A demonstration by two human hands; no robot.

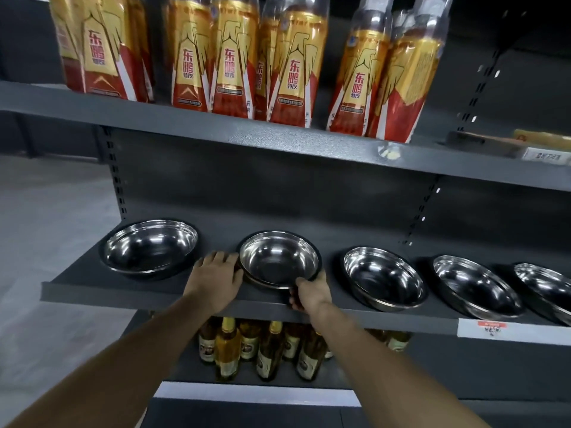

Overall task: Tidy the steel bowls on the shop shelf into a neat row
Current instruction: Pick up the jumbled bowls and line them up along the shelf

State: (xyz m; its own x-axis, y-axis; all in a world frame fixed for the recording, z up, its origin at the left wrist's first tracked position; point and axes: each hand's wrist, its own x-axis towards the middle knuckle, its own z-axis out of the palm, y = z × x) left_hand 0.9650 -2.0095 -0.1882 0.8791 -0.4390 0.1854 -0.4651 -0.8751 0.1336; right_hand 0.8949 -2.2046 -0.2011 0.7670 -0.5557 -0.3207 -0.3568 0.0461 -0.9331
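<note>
Bowls sit along the dark shelf (173,290). My right hand (310,293) grips the near rim of the second bowl (279,257), tipping it. My left hand (216,278) lies flat, open, touching its side.

Dim, even light from above leaves the back panel (309,193) nearly black. White glints sit inside all 5 steel bowls (278,257), with a glare spot on the upper shelf edge (390,151). Wide-angle bending curves the shelves (strongest at the right), and the drink bottles (293,66) look soft.
</note>
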